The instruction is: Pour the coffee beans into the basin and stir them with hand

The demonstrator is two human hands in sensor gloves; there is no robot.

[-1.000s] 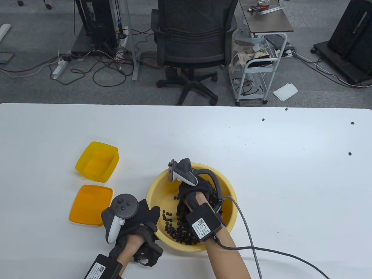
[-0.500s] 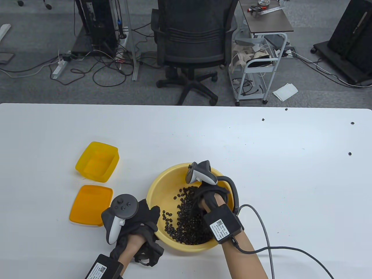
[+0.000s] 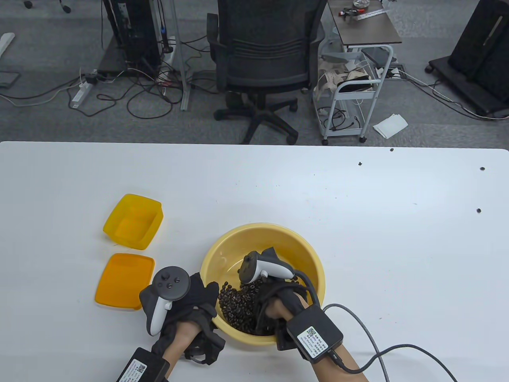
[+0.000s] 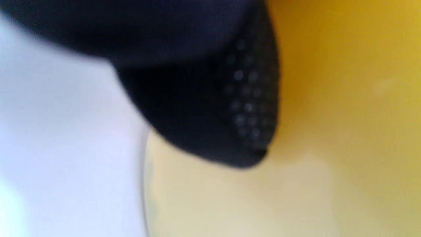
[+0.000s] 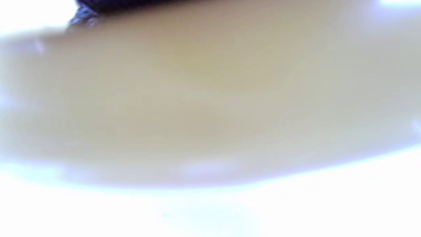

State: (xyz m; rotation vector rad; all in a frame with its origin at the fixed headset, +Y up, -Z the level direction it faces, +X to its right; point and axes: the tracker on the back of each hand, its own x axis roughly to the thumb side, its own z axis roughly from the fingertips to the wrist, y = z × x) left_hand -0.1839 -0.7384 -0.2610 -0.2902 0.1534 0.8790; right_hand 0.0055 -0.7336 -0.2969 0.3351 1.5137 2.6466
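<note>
A round yellow basin (image 3: 306,246) sits on the white table, with dark coffee beans (image 3: 234,302) heaped in its near-left part. My right hand (image 3: 274,298) is down inside the basin among the beans; its tracker hides most of the fingers, which look loosely spread. My left hand (image 3: 199,302) grips the basin's near-left rim, fingers curled over the edge. The left wrist view is blurred and shows a gloved fingertip (image 4: 210,108) against the basin wall (image 4: 345,98). In the right wrist view only the blurred basin wall (image 5: 210,98) fills the frame.
An empty yellow box (image 3: 133,221) and its orange lid (image 3: 123,280) lie left of the basin. A grey cable (image 3: 377,346) trails from my right wrist across the table's near edge. An office chair (image 3: 262,59) and a cart stand beyond the far edge.
My right hand swept from the basin's far-left side to the right, then back toward the near side. The beans shifted to the near-left. The left hand stayed put.
</note>
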